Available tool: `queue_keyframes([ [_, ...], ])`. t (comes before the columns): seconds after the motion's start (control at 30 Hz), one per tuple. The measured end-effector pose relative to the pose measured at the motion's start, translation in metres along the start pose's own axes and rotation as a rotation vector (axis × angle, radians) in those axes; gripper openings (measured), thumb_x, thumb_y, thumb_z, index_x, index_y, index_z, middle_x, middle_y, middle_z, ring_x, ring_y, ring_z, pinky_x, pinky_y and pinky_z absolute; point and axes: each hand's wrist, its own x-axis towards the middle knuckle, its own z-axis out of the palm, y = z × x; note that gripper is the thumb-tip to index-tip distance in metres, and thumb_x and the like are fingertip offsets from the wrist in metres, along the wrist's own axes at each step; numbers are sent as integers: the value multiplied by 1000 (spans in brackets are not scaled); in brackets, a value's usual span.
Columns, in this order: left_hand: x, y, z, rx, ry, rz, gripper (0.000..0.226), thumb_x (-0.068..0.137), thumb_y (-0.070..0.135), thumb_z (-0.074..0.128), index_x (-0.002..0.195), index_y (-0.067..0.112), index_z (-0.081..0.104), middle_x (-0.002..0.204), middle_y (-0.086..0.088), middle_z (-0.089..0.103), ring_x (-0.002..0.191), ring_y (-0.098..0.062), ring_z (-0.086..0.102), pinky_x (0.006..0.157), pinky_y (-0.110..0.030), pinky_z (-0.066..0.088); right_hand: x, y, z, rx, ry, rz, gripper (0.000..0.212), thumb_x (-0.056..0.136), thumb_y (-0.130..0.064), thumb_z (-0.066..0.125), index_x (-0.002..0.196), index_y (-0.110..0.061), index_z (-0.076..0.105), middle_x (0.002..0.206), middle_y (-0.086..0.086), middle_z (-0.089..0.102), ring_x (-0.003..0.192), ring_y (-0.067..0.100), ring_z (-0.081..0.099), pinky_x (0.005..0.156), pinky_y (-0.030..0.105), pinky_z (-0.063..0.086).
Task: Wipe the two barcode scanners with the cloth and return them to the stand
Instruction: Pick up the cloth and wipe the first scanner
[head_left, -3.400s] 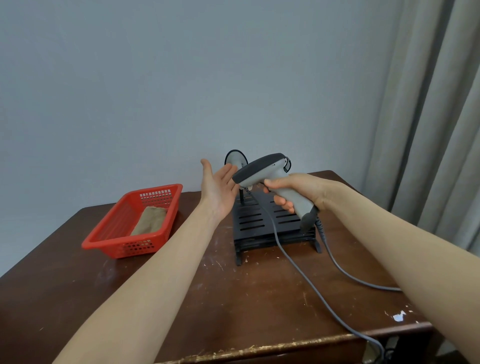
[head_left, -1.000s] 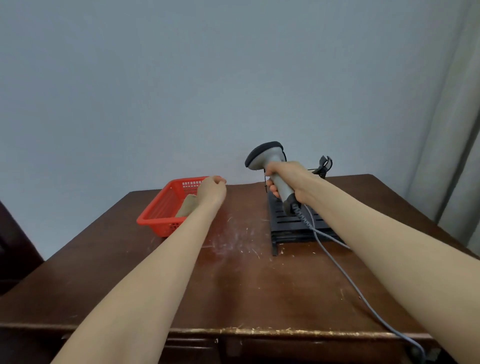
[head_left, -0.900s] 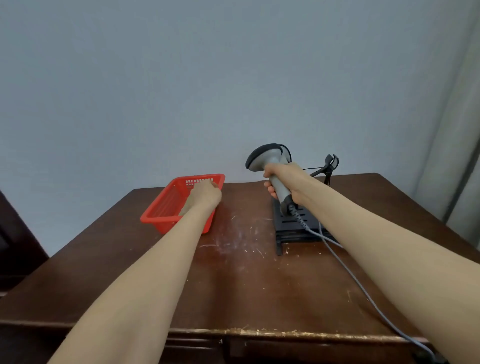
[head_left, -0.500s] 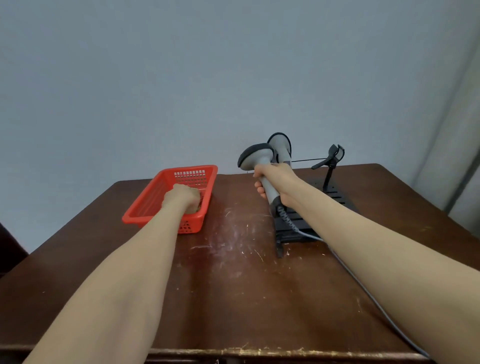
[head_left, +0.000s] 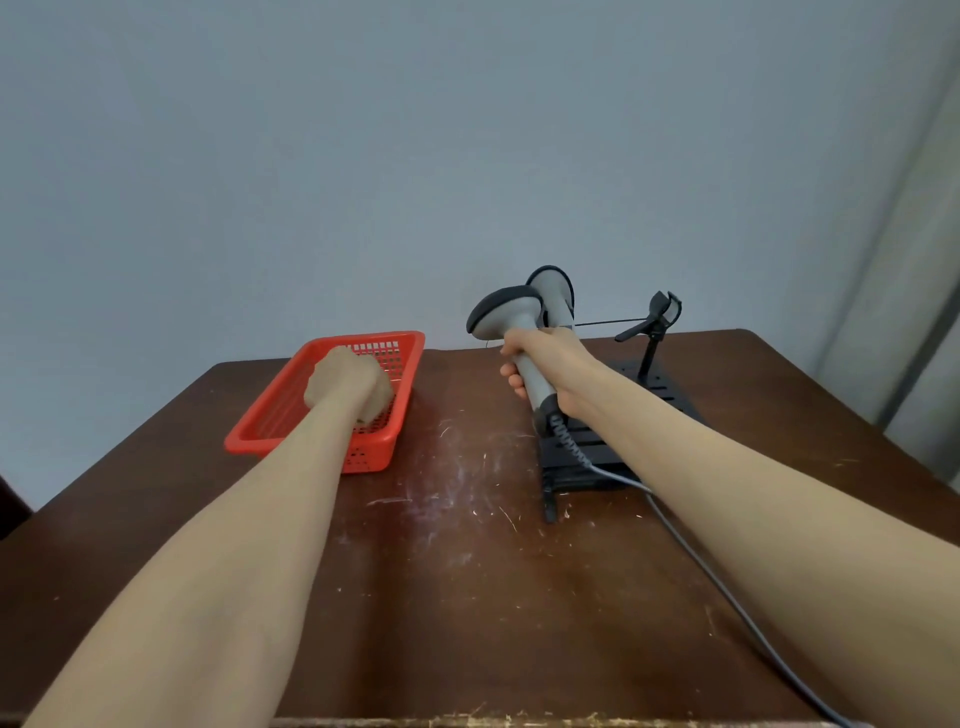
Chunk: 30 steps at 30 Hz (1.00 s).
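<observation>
the right hand (head_left: 545, 358) is wrapped around the handle of a grey handheld barcode scanner with a dark head (head_left: 511, 332), holding it upright above the dark brown wooden table (head_left: 467, 571), its head pointing left. a grey cable, coiled near the handle (head_left: 675, 540), drops from the base of the handle and trails across the tabletop to the near right edge.

just behind the held scanner, a second grey barcode scanner with a dark rim (head_left: 553, 293) sits on the black slotted metal stand (head_left: 587, 462), partly hidden by the first one. to the right, an empty black cradle arm on a thin post (head_left: 654, 325) rises from the same stand.

the left hand (head_left: 343, 384) reaches down into the red perforated plastic basket (head_left: 291, 410) at the left of the table, its fingers curled closed over a tan folded cloth (head_left: 382, 400); only a small edge of the cloth shows past the knuckles (whether it is lifted off the basket floor cannot be told from this angle). the basket stands well apart from the stand, with a scuffed, pale-scratched patch of tabletop between them.

a plain grey-blue wall (head_left: 363, 156) fills the background, and a pale curtain (head_left: 914, 260) hangs at the far right.
</observation>
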Motion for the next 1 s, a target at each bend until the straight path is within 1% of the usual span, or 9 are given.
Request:
queue_keyframes([
  [0.17,-6,23,-18,-485,195,82,34,94,21,39,115,3,60,118,-17,62,109,-35,57,88,-37,44,-13,-7,-10,38,-11,-41,7,81,-6,56,88,-4,56,64,10,60,44,15,50,46,23,45],
  [0.27,-25,38,-24,-763,232,145,23,91,14,39,80,11,59,83,-8,60,82,-27,53,66,-30,39,-22,-11,-20,93,5,-54,16,81,-6,57,96,-3,55,65,10,60,44,14,51,44,23,45],
  [0.37,-52,53,-26,-1127,139,134,25,82,16,44,58,21,43,58,2,41,57,-20,38,58,-31,32,-32,-15,-33,181,28,-58,19,82,-6,55,100,-1,55,65,10,60,44,14,50,44,23,44],
  [0.43,-73,61,-27,-1294,34,134,23,81,21,54,59,21,48,56,2,41,48,-18,33,53,-30,30,-41,-17,-45,218,38,-68,15,83,-6,53,97,0,55,65,10,59,43,13,49,44,22,44],
  [0.53,-108,78,-27,-1369,-60,239,22,84,27,68,69,15,57,63,-1,54,51,-16,48,46,-27,37,-54,-19,-62,274,62,-82,5,86,-4,51,87,-2,55,65,11,58,45,14,48,44,22,43],
  [0.63,-141,98,-24,-1404,-115,276,15,85,23,69,77,11,63,75,-6,66,67,-15,63,60,-28,52,-62,-21,-81,309,136,-84,8,87,-5,52,94,-2,53,68,12,60,43,14,48,42,20,44],
  [0.8,-185,124,-5,-1403,-407,236,12,89,24,66,85,12,65,86,-4,71,81,-20,68,62,-26,57,-75,-20,-112,298,213,-93,15,88,-16,59,95,-3,55,71,11,62,47,15,52,46,25,46],
  [0.87,-196,132,5,-1408,-518,213,10,90,23,65,86,13,65,89,-4,71,87,-21,68,74,-32,58,-77,-19,-121,313,250,-86,20,87,-21,61,95,-4,56,75,12,62,53,20,58,49,28,50],
  [1.0,-210,143,20,-1377,-693,249,14,91,18,63,99,8,66,99,-8,72,97,-24,68,92,-43,52,-75,-12,-136,259,238,-67,41,85,-37,56,113,-8,61,99,13,71,87,28,69,83,44,56],
])
